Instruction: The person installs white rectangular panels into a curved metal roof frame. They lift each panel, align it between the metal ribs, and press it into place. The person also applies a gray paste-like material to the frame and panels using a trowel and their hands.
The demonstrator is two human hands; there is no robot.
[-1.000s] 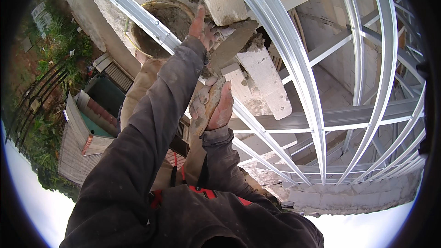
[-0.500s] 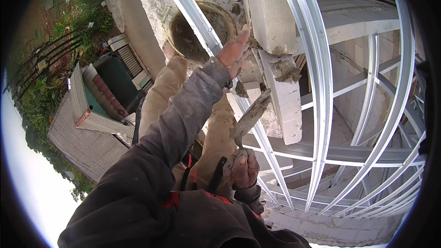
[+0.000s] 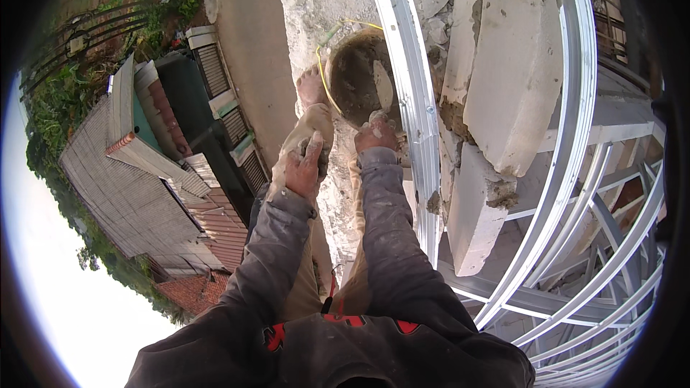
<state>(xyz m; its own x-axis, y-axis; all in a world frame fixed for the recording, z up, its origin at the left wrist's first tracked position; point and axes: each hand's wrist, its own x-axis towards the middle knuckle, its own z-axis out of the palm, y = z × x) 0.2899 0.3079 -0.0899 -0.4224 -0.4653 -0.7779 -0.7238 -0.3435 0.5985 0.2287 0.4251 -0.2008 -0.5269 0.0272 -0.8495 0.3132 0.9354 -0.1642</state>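
My right hand [image 3: 376, 131] is closed round the handle of a trowel. The trowel's mortar-smeared blade [image 3: 383, 86] reaches into a round bucket [image 3: 335, 72] with dark, wet-looking grey mortar inside. Beside my lower leg, to the left, my left hand [image 3: 305, 169] is dusty and holds nothing that I can see. Its thumb stands apart from the other fingers, which are partly hidden. A yellow-and-green bucket handle [image 3: 321, 72] lies against the left rim.
A bright metal channel [image 3: 413, 86] runs close by on the right, past the bucket. Beyond it are pale blocks [image 3: 512, 65], a lower block [image 3: 478, 208] with mortar, and curved metal framing [image 3: 583, 100]. My bare foot [image 3: 310, 88] is on the wall's rubble-strewn top; roofs [image 3: 136, 194] lie below left.
My right hand has moved forward with the trowel, from beside the blocks into the bucket. My left hand has drawn back from the metal channel to my leg. The view has shifted.
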